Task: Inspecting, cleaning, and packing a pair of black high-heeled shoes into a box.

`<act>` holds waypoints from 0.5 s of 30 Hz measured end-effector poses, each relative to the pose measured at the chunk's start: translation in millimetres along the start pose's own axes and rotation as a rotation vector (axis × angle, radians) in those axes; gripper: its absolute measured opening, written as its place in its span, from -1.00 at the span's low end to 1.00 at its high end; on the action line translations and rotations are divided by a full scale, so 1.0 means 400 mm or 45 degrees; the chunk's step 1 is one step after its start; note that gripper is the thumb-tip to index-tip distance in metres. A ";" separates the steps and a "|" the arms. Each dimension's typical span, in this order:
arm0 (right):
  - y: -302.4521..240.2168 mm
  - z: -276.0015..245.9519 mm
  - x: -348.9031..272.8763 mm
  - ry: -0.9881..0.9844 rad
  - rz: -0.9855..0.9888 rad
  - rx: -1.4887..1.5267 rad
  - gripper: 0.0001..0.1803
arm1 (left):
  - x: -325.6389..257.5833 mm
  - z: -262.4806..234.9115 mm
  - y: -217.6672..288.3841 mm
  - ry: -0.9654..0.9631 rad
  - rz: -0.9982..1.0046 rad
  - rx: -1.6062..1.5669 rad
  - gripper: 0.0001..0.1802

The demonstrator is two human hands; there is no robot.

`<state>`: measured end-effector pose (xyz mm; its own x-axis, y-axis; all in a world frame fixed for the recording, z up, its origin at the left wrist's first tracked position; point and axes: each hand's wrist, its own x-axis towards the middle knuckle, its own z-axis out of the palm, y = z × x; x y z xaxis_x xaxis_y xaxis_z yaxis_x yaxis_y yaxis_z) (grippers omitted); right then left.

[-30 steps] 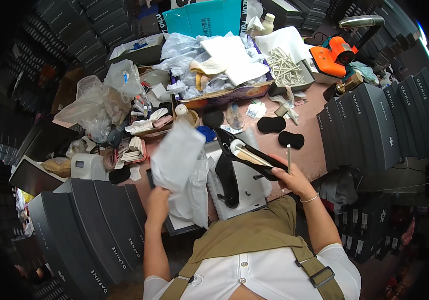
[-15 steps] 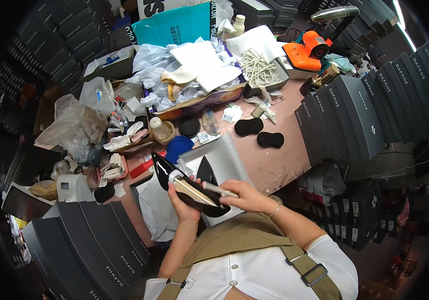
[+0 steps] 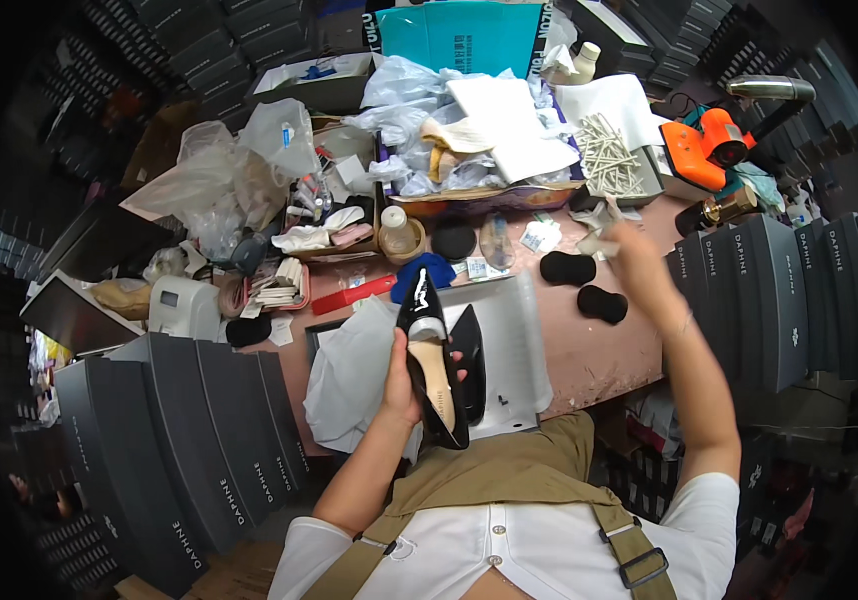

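My left hand [image 3: 407,385] is closed around a glossy black pointed pump [image 3: 436,375], held toe away from me over an open shoe box [image 3: 516,340]. Its insole is beige, and pale stuffing shows in the toe opening. A second black shoe [image 3: 467,345] is in the box, partly hidden by the held pump. My right hand [image 3: 637,262] is stretched out to the far right, above small pale items just in front of a box of white sticks [image 3: 609,155]. Motion smears its fingers, so whether they hold anything is unclear. White tissue paper [image 3: 357,375] spills over the box's left side.
Two black oval pads [image 3: 569,268] lie near my right hand. Stacked dark shoe boxes [image 3: 749,300] flank the table at right, with more boxes [image 3: 179,450] at left. Behind are a carton of crumpled plastic [image 3: 479,195] and an orange tool stand [image 3: 704,150].
My right hand has left the pump, where it held a pale stick-like thing, and swung far right. The pump now points more straight away from me. The whole view has shifted.
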<state>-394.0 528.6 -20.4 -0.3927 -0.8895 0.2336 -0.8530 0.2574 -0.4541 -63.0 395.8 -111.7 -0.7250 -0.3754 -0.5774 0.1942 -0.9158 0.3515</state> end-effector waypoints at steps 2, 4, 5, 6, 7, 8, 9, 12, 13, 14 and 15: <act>0.133 -0.066 0.163 0.230 -0.177 -0.364 -0.59 | -0.001 0.029 -0.016 -0.072 -0.135 -0.160 -0.17; 0.233 -0.078 0.249 0.386 -0.209 -0.402 -0.47 | 0.008 0.037 -0.032 -0.162 -0.234 -0.261 -0.19; 0.216 -0.071 0.263 0.336 -0.182 -0.340 -0.45 | 0.008 0.039 -0.039 -0.148 -0.226 -0.260 -0.20; 0.171 -0.053 0.294 0.282 -0.163 -0.266 -0.43 | 0.009 0.042 -0.046 -0.124 -0.207 -0.261 -0.21; 0.117 -0.025 0.288 0.118 -0.111 -0.119 -0.45 | 0.014 0.041 -0.048 -0.111 -0.203 -0.250 -0.19; 0.035 0.043 0.254 0.008 0.020 0.112 -0.53 | 0.017 0.037 -0.053 -0.087 -0.195 -0.246 -0.17; -0.085 0.098 0.206 -0.234 -0.097 0.232 -0.58 | 0.013 0.027 -0.054 -0.044 -0.163 -0.238 -0.18; -0.329 0.263 0.018 -0.573 -0.604 0.033 -0.70 | 0.011 0.000 -0.080 -0.074 -0.145 -0.237 -0.20; -0.349 0.316 -0.027 -0.525 -0.558 0.038 -0.80 | 0.006 0.035 -0.092 -0.015 -0.158 -0.275 -0.19; -0.337 0.367 -0.052 -0.331 -0.651 0.041 -0.84 | -0.010 0.058 -0.099 0.060 -0.152 -0.311 -0.17; -0.339 0.395 -0.070 -0.315 -0.602 0.007 -0.84 | -0.015 0.037 -0.118 0.067 -0.112 -0.290 -0.17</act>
<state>-212.9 458.9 -101.2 0.1274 -0.9707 0.2039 -0.9153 -0.1942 -0.3528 -77.6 443.4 -114.0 -0.7117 -0.2941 -0.6379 0.2799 -0.9517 0.1266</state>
